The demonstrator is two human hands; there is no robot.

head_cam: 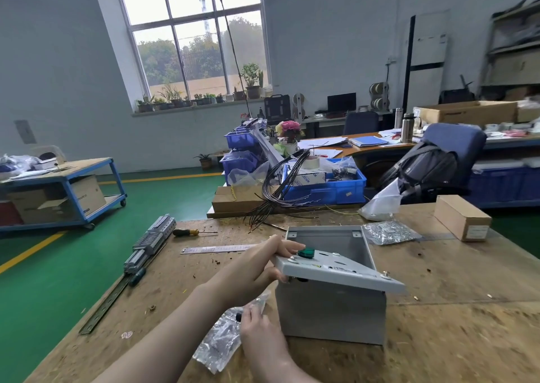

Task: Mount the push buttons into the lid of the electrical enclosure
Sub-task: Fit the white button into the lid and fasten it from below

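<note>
A steel ruler (217,249) and screwdriver (190,232) lie left of the grey box (330,309); a screw bag (388,232) lies behind it. The lid (336,268) rests tilted on the box, a green button (306,252) in it. The left hand (257,268) grips the lid's left edge. The right hand (260,328) pinches something in a plastic bag (216,344) just left of the box

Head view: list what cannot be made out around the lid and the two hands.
- Underside of the lid: faces away, so the green push button fastening is hidden.
- Right hand fingertips: behind the enclosure wall and the plastic bag.
- Bag contents: blurred by crinkled plastic.
- Left hand thumb: tucked under the lid edge.
</note>
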